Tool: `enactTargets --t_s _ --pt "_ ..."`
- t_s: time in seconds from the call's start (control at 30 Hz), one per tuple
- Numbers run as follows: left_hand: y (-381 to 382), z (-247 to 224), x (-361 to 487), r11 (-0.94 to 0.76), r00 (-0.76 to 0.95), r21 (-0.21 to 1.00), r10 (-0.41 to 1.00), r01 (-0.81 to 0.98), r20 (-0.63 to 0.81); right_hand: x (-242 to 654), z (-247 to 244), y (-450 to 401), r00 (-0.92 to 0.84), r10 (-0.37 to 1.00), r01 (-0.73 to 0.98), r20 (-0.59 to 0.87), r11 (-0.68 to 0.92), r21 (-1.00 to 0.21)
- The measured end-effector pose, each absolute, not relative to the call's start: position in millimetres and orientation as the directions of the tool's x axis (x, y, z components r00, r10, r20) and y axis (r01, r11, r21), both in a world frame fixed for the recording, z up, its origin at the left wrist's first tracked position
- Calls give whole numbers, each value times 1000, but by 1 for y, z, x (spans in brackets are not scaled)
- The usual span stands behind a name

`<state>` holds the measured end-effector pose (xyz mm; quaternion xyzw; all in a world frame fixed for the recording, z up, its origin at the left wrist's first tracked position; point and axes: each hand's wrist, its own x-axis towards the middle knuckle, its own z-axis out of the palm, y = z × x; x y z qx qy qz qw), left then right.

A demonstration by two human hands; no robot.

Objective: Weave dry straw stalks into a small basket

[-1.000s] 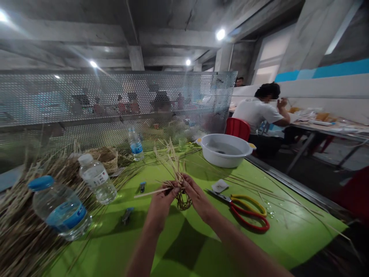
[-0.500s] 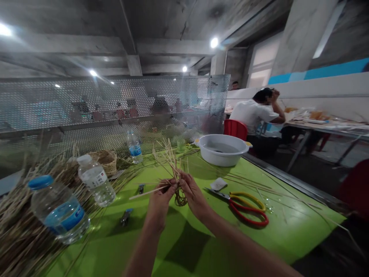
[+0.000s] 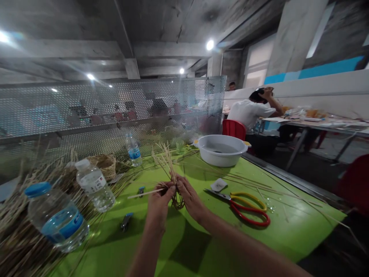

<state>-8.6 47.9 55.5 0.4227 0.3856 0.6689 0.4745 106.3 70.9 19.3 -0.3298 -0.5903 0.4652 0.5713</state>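
Between my hands is a small woven piece of straw strips, with looped strands hanging below and loose ends fanning upward. My left hand is closed on its left side, thumb pressed to the weave, and a flat pale strip juts out to the left from it. My right hand pinches the right side, fingers close to the left thumb. The fingertips partly cover the weave. Scissors with one yellow and one red handle lie to the right, beside a crumpled white scrap.
A white basin of water stands at the back right of the green table. Bottles, a small basket and a straw heap fill the left. Two small clips lie nearby. A person in white sits beyond.
My view has shifted slightly. Both hands keep hold of the woven straw piece, with my right fingers lying a little straighter along it. The seated person's raised arm has moved slightly.
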Motion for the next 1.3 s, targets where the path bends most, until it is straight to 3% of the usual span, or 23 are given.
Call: enactTargets --t_s 0.13,0.47,0.97,1.17,1.3 --pt "48 58 -11 -248 -175 923 963 -294 203 103 23 70 -148 939 -124 310 293 -948" --pt "54 54 -23 -283 -240 853 952 -439 192 94 39 83 -173 897 -269 408 356 -895" --pt "52 53 -14 -307 -271 912 934 -271 233 99 29 78 -200 896 -246 396 346 -906" --pt "53 61 -27 -238 -217 869 964 -434 155 108 43 74 -286 865 -179 413 375 -909" --pt "54 69 -50 -195 -212 842 972 -503 98 124 61 71 -183 878 -219 442 402 -889"
